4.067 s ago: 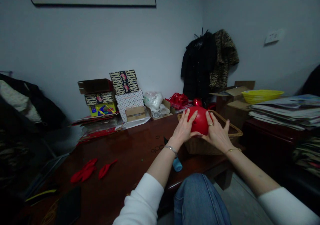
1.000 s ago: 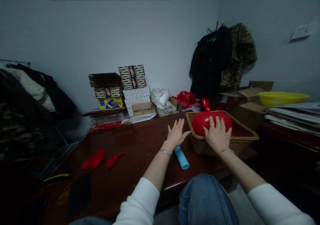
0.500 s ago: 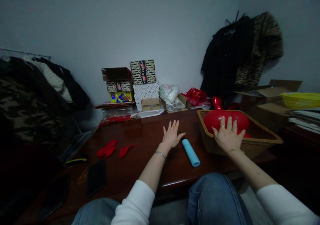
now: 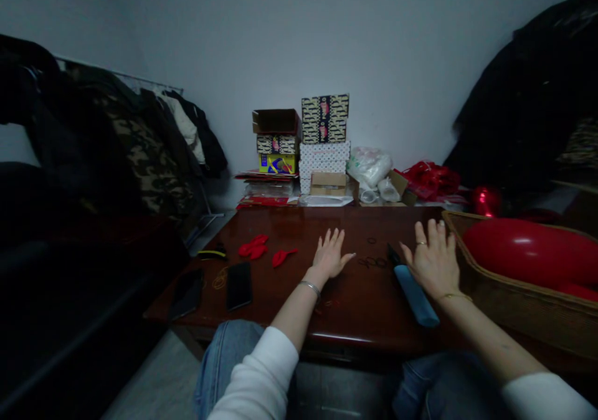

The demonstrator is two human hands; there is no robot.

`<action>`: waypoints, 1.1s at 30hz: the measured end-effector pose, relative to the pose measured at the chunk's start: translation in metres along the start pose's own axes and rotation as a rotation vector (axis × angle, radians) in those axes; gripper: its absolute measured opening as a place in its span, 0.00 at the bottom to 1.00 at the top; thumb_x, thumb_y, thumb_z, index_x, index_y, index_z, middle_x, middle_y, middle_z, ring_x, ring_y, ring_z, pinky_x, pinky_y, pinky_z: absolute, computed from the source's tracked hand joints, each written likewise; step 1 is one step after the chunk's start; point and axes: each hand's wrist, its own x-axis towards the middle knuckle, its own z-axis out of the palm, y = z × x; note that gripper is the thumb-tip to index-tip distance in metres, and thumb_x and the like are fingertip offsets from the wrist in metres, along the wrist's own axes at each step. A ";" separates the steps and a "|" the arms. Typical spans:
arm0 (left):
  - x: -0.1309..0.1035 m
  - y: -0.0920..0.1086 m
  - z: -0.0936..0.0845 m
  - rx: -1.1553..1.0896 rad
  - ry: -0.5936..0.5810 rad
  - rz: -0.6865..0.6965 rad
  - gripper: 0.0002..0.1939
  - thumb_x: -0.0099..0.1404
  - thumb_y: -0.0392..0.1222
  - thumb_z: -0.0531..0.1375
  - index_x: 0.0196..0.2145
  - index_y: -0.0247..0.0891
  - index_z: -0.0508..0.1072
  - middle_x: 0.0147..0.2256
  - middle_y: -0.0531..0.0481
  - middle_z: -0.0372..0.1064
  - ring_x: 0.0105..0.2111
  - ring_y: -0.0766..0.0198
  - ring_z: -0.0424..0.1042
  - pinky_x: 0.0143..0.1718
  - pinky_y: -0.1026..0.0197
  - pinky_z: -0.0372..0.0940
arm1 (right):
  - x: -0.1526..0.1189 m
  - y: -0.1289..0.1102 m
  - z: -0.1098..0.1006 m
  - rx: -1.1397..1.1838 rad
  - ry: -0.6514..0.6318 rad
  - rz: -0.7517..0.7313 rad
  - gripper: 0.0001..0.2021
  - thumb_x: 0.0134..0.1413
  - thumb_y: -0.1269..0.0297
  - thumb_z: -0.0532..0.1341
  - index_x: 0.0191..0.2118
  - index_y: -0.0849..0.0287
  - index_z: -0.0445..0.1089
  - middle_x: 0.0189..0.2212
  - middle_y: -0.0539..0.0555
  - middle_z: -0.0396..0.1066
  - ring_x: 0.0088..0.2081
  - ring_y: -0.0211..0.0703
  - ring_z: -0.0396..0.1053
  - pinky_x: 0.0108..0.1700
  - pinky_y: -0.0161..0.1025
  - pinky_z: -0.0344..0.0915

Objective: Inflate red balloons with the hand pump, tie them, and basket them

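Observation:
My left hand (image 4: 329, 255) is spread open above the middle of the table, holding nothing. Fingers stretched out, my right hand (image 4: 432, 258) is also empty, between the wicker basket (image 4: 495, 289) and a light-blue hand pump with a black nozzle (image 4: 415, 296). It partly overlaps the pump in view; contact cannot be made out. An inflated red balloon (image 4: 527, 252) lies in the basket. Limp red balloons (image 4: 253, 247) rest left of my left hand, with a single one (image 4: 282, 257) closer to it. Small dark rings (image 4: 374, 262) lie between my hands.
Two dark phones (image 4: 239, 286) (image 4: 187, 293), a tan band (image 4: 220, 278) and a yellow-black tool (image 4: 212, 254) occupy the table's left side. Stacked boxes (image 4: 324, 158), plastic bags (image 4: 370, 166) and red wrapping (image 4: 430, 180) line the back. Clothes hang left and right.
The view has turned left, so the table's things appear farther right. My right hand has come off the inflated balloon and out of the basket, leftward to beside the pump. My left hand stays open.

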 end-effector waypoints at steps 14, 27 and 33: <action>-0.052 -0.155 -0.011 0.169 -0.084 -0.359 0.38 0.64 0.60 0.44 0.64 0.36 0.42 0.65 0.40 0.36 0.64 0.50 0.33 0.60 0.45 0.41 | -0.021 -0.103 0.079 0.151 -0.095 -0.232 0.27 0.59 0.60 0.49 0.59 0.74 0.51 0.62 0.72 0.45 0.65 0.58 0.34 0.60 0.59 0.45; -0.079 -0.236 0.004 0.427 0.007 -0.706 0.31 0.63 0.50 0.51 0.61 0.35 0.55 0.64 0.39 0.42 0.64 0.48 0.36 0.61 0.43 0.38 | -0.045 -0.110 0.118 0.164 -0.187 -0.291 0.27 0.59 0.59 0.49 0.59 0.74 0.54 0.63 0.70 0.44 0.65 0.57 0.34 0.61 0.57 0.42; -0.086 -0.246 0.007 0.477 0.030 -0.691 0.25 0.63 0.48 0.52 0.55 0.34 0.63 0.61 0.38 0.50 0.63 0.48 0.42 0.60 0.42 0.38 | -0.046 -0.121 0.121 0.190 -0.223 -0.305 0.28 0.59 0.58 0.48 0.60 0.73 0.53 0.63 0.69 0.43 0.65 0.56 0.33 0.62 0.56 0.41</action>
